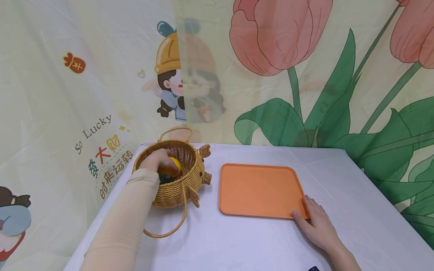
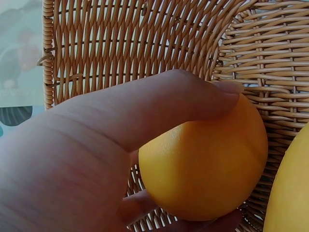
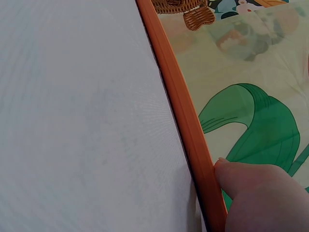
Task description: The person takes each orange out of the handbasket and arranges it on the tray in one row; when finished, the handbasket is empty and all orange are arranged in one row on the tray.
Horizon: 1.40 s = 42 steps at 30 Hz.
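Note:
My left hand point(image 1: 159, 160) is down inside a wicker basket point(image 1: 173, 197) shaped like a pig. It grips a smooth orange-yellow round fruit point(image 2: 207, 164), the thumb over its top and fingers beneath. Beside that fruit in the left wrist view lies a second yellow rounded thing point(image 2: 292, 193), cut off by the frame. A dark thing point(image 1: 166, 178), too small to identify, also shows in the basket. My right hand point(image 1: 318, 222) holds the near right corner of a flat orange tray point(image 1: 261, 191), thumb on the near rim and fingers along the right side.
The basket stands on a white-covered table point(image 1: 203, 241), left of the tray, one handle hanging toward me. A printed curtain point(image 1: 210, 37) with tulips and cartoon figures closes off the back and sides. A small black object point(image 1: 314, 268) pokes in at the bottom edge.

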Each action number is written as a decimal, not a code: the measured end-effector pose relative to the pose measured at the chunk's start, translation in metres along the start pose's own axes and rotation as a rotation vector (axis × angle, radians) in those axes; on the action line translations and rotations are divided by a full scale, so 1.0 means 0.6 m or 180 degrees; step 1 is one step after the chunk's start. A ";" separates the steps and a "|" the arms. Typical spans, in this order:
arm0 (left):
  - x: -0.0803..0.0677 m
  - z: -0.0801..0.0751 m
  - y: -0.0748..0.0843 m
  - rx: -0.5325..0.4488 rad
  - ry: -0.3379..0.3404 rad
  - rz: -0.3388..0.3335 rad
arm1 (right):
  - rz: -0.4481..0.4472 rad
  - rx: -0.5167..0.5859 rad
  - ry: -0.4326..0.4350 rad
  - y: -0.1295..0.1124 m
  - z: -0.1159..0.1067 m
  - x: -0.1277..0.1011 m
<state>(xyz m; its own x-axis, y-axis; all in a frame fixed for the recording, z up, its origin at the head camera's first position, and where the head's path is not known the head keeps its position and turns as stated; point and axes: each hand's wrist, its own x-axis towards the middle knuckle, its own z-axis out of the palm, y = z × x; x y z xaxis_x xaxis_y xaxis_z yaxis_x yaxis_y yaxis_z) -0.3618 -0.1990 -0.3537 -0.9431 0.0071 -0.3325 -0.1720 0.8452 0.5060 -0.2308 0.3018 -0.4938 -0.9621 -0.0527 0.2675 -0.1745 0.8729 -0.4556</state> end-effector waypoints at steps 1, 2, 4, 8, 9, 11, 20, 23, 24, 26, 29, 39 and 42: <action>0.000 0.000 0.000 0.0006 0.0010 -0.0005 | 0.0000 0.0003 -0.0001 0.000 0.000 0.000; 0.001 0.000 0.000 0.0007 0.0015 0.0003 | 0.0006 0.0005 -0.0003 0.001 0.000 0.001; 0.002 0.000 -0.001 0.0015 0.0033 -0.0016 | 0.0014 0.0009 -0.0011 0.001 0.000 0.001; 0.003 0.000 -0.001 0.0036 0.0052 -0.0025 | 0.0037 0.0017 -0.0026 0.002 0.001 0.002; 0.002 0.000 -0.001 0.0044 0.0058 -0.0039 | 0.0040 0.0018 -0.0029 0.002 0.001 0.002; 0.002 0.000 -0.001 0.0051 0.0057 -0.0026 | 0.0048 0.0018 -0.0029 0.002 0.002 0.002; 0.000 0.000 0.000 0.0066 0.0049 -0.0013 | 0.0015 0.0011 -0.0008 0.003 0.002 0.001; 0.000 0.000 0.001 0.0063 0.0042 -0.0013 | 0.0007 0.0014 -0.0014 0.004 0.002 0.001; 0.000 0.000 0.001 0.0062 0.0039 -0.0011 | 0.0007 0.0017 -0.0018 0.003 0.002 0.001; -0.001 -0.001 0.000 0.0065 0.0027 0.0011 | 0.0011 0.0020 -0.0024 0.003 0.002 0.002; -0.002 -0.003 0.003 0.0063 0.0039 0.0015 | 0.0023 0.0018 -0.0017 0.003 -0.001 0.002; -0.007 -0.005 0.010 0.0029 0.0198 -0.0011 | 0.0122 -0.0010 -0.0027 0.001 -0.002 0.001; -0.008 -0.007 0.009 0.0041 0.0208 -0.0013 | 0.0134 -0.0009 -0.0042 0.000 0.001 0.001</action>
<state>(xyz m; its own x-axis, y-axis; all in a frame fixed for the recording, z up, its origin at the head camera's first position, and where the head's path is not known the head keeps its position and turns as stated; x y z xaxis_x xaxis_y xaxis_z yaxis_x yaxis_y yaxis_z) -0.3592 -0.1970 -0.3458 -0.9590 -0.0308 -0.2817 -0.1725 0.8520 0.4942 -0.2317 0.3017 -0.4941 -0.9713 -0.0224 0.2368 -0.1333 0.8759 -0.4638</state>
